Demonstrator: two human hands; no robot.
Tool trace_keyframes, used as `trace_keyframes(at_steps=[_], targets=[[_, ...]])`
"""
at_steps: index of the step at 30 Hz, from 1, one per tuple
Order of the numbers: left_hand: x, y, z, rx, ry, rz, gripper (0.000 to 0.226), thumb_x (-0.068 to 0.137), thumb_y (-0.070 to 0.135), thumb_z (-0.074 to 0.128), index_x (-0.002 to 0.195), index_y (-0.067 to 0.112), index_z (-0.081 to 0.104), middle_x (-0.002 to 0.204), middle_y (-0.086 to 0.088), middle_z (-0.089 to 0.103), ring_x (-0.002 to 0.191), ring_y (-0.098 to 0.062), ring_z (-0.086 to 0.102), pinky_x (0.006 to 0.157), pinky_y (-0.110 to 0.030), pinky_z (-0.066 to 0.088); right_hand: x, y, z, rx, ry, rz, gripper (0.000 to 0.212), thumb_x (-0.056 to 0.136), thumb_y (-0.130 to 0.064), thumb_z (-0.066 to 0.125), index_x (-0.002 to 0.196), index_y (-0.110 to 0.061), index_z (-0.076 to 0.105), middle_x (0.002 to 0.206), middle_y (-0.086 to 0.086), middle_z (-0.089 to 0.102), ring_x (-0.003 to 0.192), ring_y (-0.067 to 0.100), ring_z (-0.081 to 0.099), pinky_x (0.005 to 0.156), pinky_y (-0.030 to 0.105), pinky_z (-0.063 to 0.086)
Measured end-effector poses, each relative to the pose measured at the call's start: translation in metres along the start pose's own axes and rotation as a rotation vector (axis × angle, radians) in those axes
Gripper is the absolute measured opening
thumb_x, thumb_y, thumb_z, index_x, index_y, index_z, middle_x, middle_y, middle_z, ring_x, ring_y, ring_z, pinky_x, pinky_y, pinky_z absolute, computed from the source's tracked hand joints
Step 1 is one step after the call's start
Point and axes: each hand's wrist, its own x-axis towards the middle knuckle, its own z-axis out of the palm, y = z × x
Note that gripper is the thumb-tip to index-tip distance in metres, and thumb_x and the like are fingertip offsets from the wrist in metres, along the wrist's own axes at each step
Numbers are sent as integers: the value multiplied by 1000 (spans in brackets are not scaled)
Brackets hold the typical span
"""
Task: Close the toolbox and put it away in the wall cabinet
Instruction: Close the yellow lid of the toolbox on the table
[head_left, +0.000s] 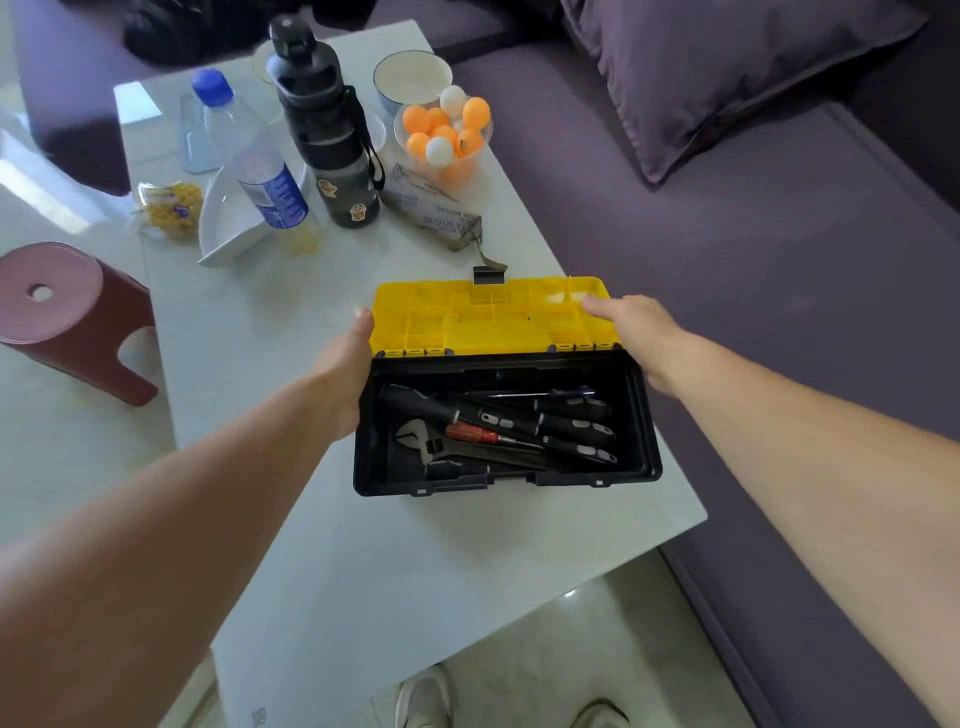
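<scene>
A black toolbox (644, 457) stands open near the right edge of the white table (363, 561). Its yellow lid (493, 317) is folded back, with a grey latch at its far edge. Inside lie a wrench, screwdrivers and other dark-handled tools (498, 431). My left hand (345, 374) grips the lid's left end, thumb on the edge. My right hand (641, 332) holds the lid's right end, fingers over its corner. No wall cabinet is in view.
Behind the toolbox stand a black flask (327, 140), a water bottle (260, 166), a bowl of orange and white balls (447, 135), a white bowl (413, 78), a white dish (228, 218) and a wrapped packet (436, 213). A purple sofa (753, 312) lies right, a red stool (67, 317) left.
</scene>
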Motion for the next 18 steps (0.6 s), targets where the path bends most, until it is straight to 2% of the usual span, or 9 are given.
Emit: trace_keyframes(at_steps=[2,5,7,8,9,11,13,15,18], targets=[[4,2,-2,-47,-17,-17,75,93,67,22,136,12,47,108,-1,63,65,-14,61,49,-25,43,0,-1,-1,60,-2,18,82,78,-60,57,144,-17,33,152,6,34,136,27,32,107,46,24],[9,1,-9,-61,-53,38,78,91,69,12,97,15,68,100,-2,66,87,-15,55,86,-31,31,-6,-2,-6,127,-27,31,70,80,-68,45,136,-25,46,142,8,50,128,26,45,111,48,27],[10,2,-14,-69,-63,67,85,90,71,7,95,15,71,112,-5,65,107,-20,51,102,-41,20,-16,-7,-13,184,-12,14,48,84,-69,37,106,-37,65,114,2,71,105,20,64,97,42,42],[9,3,-17,-80,-48,73,88,89,72,6,99,14,70,118,-5,64,117,-22,48,110,-45,13,-19,-8,-17,219,-8,4,44,87,-69,33,88,-42,68,94,-5,76,88,14,71,84,36,46],[7,5,-20,-93,-26,76,89,88,73,5,105,12,69,125,-5,61,126,-24,43,114,-48,7,-24,-11,-22,245,-5,-8,46,87,-69,30,80,-43,67,80,-10,76,75,10,72,72,32,47],[0,12,-26,-142,0,104,89,87,74,6,116,11,62,137,-5,55,136,-27,36,117,-52,6,-32,-15,-31,282,2,-27,54,84,-75,25,96,-40,64,84,-9,76,73,10,72,68,32,48],[-8,25,-31,-222,-1,158,83,87,73,8,116,14,59,135,-6,56,133,-30,41,115,-54,16,-40,-20,-40,310,-11,-37,73,79,-80,21,111,-32,66,104,0,74,91,21,70,84,43,48],[-18,39,-33,-282,-34,188,81,88,73,11,121,17,58,131,-6,58,125,-32,49,109,-54,27,-48,-24,-49,328,-22,-26,83,75,-84,19,111,-27,68,110,6,72,102,26,65,94,49,43],[-37,46,-31,-192,-71,188,73,89,70,24,123,18,61,133,-8,58,117,-27,55,100,-45,39,-65,-23,-49,304,-97,6,84,74,-84,23,106,-24,71,112,6,68,108,23,59,98,43,39]])
